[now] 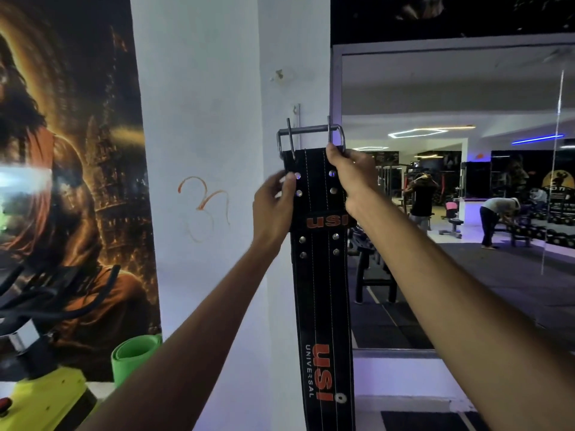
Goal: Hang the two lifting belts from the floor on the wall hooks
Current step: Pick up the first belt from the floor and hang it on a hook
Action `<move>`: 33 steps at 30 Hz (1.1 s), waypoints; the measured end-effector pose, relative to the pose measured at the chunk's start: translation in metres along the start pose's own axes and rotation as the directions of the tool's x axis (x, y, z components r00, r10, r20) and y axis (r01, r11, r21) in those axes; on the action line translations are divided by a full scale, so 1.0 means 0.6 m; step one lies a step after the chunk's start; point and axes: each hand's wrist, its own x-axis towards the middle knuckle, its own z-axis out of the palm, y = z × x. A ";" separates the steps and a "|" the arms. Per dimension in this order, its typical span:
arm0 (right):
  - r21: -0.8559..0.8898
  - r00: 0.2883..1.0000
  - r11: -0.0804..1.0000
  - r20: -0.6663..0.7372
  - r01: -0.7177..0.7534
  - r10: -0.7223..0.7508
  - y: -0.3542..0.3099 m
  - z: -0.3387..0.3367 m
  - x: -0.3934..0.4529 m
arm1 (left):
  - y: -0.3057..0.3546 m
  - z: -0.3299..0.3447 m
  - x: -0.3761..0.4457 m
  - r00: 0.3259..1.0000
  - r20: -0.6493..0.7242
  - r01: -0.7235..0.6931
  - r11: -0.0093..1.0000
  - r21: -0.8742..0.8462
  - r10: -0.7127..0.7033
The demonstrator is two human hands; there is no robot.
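Observation:
A black lifting belt (322, 293) with orange "USI" lettering hangs straight down in front of the white pillar. Its steel two-prong buckle (311, 136) is at the top, prongs pointing up. My left hand (273, 206) pinches the belt's left edge just below the buckle. My right hand (353, 174) grips the belt's top right corner at the buckle frame. A white wall hook (297, 115) sits on the pillar just above and behind the buckle; the buckle looks apart from it. No second belt is in view.
A large mirror (451, 188) to the right reflects the gym and people in it. A poster (68, 169) covers the wall at left. A rolled green mat (132, 357) and a yellow-green exercise machine (46, 396) stand at lower left.

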 end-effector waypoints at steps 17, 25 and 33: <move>0.032 0.993 0.995 -0.079 0.089 -0.087 0.014 -0.007 0.012 | -0.255 -0.041 -0.267 0.874 0.317 0.319 0.927 0.197 -0.368; 0.061 0.988 0.992 -0.113 0.110 -0.102 0.007 -0.021 0.015 | -0.227 -0.036 -0.267 0.893 0.293 0.290 0.935 0.205 -0.341; 0.116 0.984 0.980 -0.100 0.161 -0.150 -0.015 -0.022 0.019 | -0.177 -0.029 -0.197 0.918 0.291 0.251 0.963 0.097 -0.269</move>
